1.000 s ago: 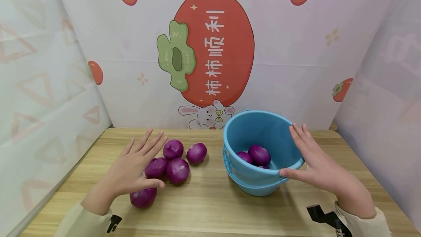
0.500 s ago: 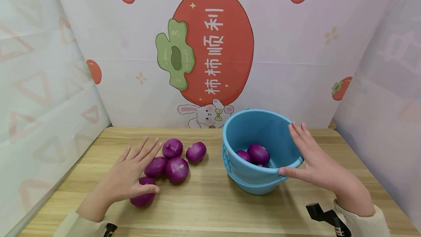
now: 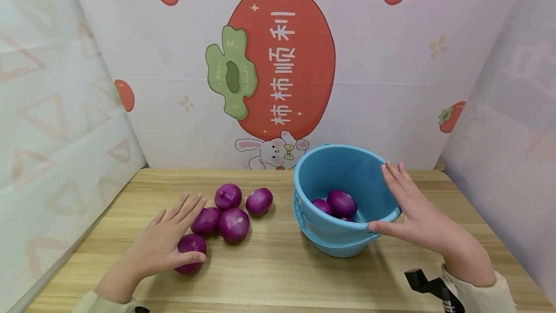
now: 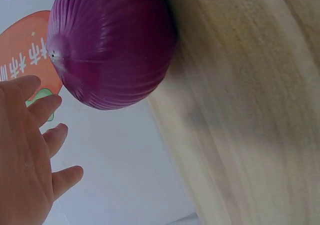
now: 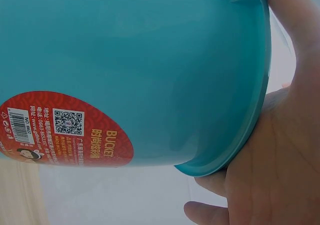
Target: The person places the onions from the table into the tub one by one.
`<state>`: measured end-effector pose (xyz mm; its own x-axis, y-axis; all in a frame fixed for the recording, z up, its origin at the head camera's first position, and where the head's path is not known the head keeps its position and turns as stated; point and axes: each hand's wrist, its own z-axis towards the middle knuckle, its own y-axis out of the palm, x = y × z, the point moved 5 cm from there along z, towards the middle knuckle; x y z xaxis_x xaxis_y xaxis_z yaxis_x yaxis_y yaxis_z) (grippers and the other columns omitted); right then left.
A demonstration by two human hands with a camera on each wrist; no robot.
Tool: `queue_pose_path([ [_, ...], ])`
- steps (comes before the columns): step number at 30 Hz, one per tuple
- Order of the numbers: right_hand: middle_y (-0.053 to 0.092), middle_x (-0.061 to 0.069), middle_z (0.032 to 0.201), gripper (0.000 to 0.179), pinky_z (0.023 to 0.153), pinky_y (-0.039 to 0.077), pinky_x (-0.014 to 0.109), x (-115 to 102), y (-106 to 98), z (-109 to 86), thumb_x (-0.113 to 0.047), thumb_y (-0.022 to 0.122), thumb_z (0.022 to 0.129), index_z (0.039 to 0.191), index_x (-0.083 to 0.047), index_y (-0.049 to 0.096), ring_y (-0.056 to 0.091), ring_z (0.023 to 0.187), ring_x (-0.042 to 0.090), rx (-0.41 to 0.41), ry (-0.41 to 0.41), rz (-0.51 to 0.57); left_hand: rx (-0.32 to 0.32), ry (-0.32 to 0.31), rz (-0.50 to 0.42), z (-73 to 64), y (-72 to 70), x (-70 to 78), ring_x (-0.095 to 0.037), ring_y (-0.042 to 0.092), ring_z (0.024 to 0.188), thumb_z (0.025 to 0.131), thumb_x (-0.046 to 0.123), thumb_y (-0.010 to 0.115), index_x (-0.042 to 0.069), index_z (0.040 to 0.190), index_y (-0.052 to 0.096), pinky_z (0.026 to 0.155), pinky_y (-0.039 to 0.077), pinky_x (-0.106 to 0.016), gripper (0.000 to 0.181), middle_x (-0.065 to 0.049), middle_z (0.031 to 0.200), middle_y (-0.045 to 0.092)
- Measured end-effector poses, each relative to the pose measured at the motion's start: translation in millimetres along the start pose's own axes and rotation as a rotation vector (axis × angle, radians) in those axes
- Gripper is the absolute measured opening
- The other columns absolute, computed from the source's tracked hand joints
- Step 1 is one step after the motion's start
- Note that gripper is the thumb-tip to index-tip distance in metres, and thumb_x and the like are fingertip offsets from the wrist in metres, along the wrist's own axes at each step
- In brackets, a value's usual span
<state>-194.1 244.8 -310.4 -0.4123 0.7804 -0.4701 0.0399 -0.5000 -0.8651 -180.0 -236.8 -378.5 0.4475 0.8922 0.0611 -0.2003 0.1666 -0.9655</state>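
Observation:
My left hand (image 3: 158, 248), fingers spread, is over the nearest purple onion (image 3: 191, 253), partly covering it in the head view. In the left wrist view that onion (image 4: 112, 45) looms large beside the fingers, and nothing is held. Several more onions (image 3: 234, 225) lie clustered just beyond. On the right, a light blue bucket (image 3: 343, 244) stands upright with purple onions (image 3: 341, 203) showing inside. My right hand (image 3: 421, 216) rests on its right rim, thumb at the front and straight fingers farther back. The right wrist view has the hand (image 5: 275, 170) against the rim beside the bucket's red label (image 5: 70, 130).
A wooden table (image 3: 269, 274) carries everything. Behind it hangs a white cloth (image 3: 382, 110) printed with persimmons and a rabbit. More pale cloth (image 3: 65, 134) encloses the left and right sides. The bucket's handle (image 3: 306, 228) hangs down its near left side.
My left hand has come down and slightly toward me and left, closer to the nearest onion. The right hand and the bucket stay in place.

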Motion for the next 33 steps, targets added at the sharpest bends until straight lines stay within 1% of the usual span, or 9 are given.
queue_pose_path([
  [3, -0.006, 0.01, 0.169, 0.118, 0.097, 0.024, 0.084, 0.3, -0.3, -0.3, -0.047, 0.079, 0.079, 0.16, -0.011, 0.002, -0.017, 0.153, 0.036, -0.001, -0.003, 0.001, -0.002, -0.02, -0.008, -3.2, 1.0, -2.6, -0.016, 0.004, 0.156, 0.072, 0.067, 0.075, 0.021, 0.159, 0.024, 0.104, 0.033, -0.073, 0.111, -0.002, 0.165, 0.026],
  [6, -0.007, 0.01, 0.168, 0.118, 0.097, 0.024, 0.084, 0.8, -0.3, -0.6, -0.047, 0.079, 0.08, 0.16, -0.011, 0.001, -0.018, 0.153, 0.036, -0.002, -0.004, 0.001, -0.011, -0.037, -0.017, -5.8, 2.5, -4.9, -0.026, 0.016, 0.155, 0.073, 0.067, 0.074, 0.019, 0.159, 0.026, 0.104, 0.035, -0.072, 0.109, -0.005, 0.164, 0.029],
  [8, -0.007, 0.009, 0.168, 0.118, 0.097, 0.023, 0.084, 1.1, -0.1, -1.0, -0.047, 0.079, 0.08, 0.16, -0.012, 0.001, -0.018, 0.153, 0.035, -0.002, -0.004, 0.002, -0.019, -0.05, -0.022, -7.3, 3.3, -5.8, -0.033, 0.026, 0.151, 0.074, 0.068, 0.072, 0.02, 0.159, 0.026, 0.103, 0.036, -0.072, 0.108, -0.006, 0.163, 0.031],
  [11, -0.007, 0.009, 0.169, 0.117, 0.097, 0.023, 0.084, 1.4, 0.0, -1.2, -0.047, 0.079, 0.08, 0.16, -0.012, 0.001, -0.018, 0.153, 0.035, -0.001, -0.005, 0.001, -0.027, -0.06, -0.028, -9.0, 3.3, -6.4, -0.04, 0.033, 0.146, 0.074, 0.07, 0.071, 0.019, 0.158, 0.028, 0.101, 0.038, -0.072, 0.107, -0.009, 0.16, 0.035],
  [13, -0.007, 0.009, 0.169, 0.117, 0.097, 0.023, 0.084, 1.7, 0.0, -1.5, -0.047, 0.079, 0.08, 0.16, -0.012, 0.002, -0.018, 0.153, 0.035, 0.0, -0.006, 0.002, -0.033, -0.069, -0.033, -10.0, 3.2, -7.2, -0.042, 0.035, 0.144, 0.075, 0.071, 0.07, 0.019, 0.158, 0.028, 0.099, 0.04, -0.072, 0.107, -0.011, 0.159, 0.037],
  [21, -0.006, 0.009, 0.169, 0.117, 0.097, 0.022, 0.085, 2.5, -0.2, -1.4, -0.047, 0.079, 0.08, 0.16, -0.011, 0.002, -0.019, 0.153, 0.035, 0.003, -0.012, 0.0, -0.059, -0.103, -0.1, -11.3, 5.1, -11.8, -0.047, 0.042, 0.138, 0.073, 0.069, 0.073, 0.01, 0.151, 0.039, 0.091, 0.045, -0.072, 0.104, -0.017, 0.15, 0.049],
  [24, -0.006, 0.009, 0.169, 0.117, 0.098, 0.022, 0.085, 2.3, 0.0, -1.3, -0.047, 0.079, 0.08, 0.16, -0.011, 0.003, -0.019, 0.153, 0.035, 0.004, -0.015, 0.002, -0.067, -0.108, -0.114, -11.3, 6.2, -11.9, -0.048, 0.045, 0.136, 0.072, 0.07, 0.073, 0.009, 0.149, 0.043, 0.087, 0.047, -0.072, 0.102, -0.02, 0.146, 0.052],
  [29, -0.007, 0.009, 0.169, 0.117, 0.098, 0.02, 0.085, 1.8, 0.5, -1.7, -0.046, 0.079, 0.08, 0.16, -0.011, 0.002, -0.019, 0.153, 0.035, 0.002, -0.016, 0.015, -0.071, -0.115, -0.136, -12.0, 7.0, -12.3, -0.049, 0.048, 0.133, 0.071, 0.07, 0.073, 0.009, 0.146, 0.046, 0.082, 0.05, -0.07, 0.101, -0.023, 0.142, 0.055],
  [33, -0.007, 0.008, 0.169, 0.117, 0.098, 0.02, 0.085, 1.8, 0.7, -1.6, -0.046, 0.079, 0.08, 0.16, -0.012, 0.001, -0.019, 0.153, 0.035, -0.001, -0.012, 0.017, -0.076, -0.125, -0.149, -14.3, 7.8, -12.9, -0.049, 0.05, 0.13, 0.071, 0.071, 0.073, 0.008, 0.147, 0.045, 0.084, 0.051, -0.068, 0.102, -0.027, 0.141, 0.054],
])
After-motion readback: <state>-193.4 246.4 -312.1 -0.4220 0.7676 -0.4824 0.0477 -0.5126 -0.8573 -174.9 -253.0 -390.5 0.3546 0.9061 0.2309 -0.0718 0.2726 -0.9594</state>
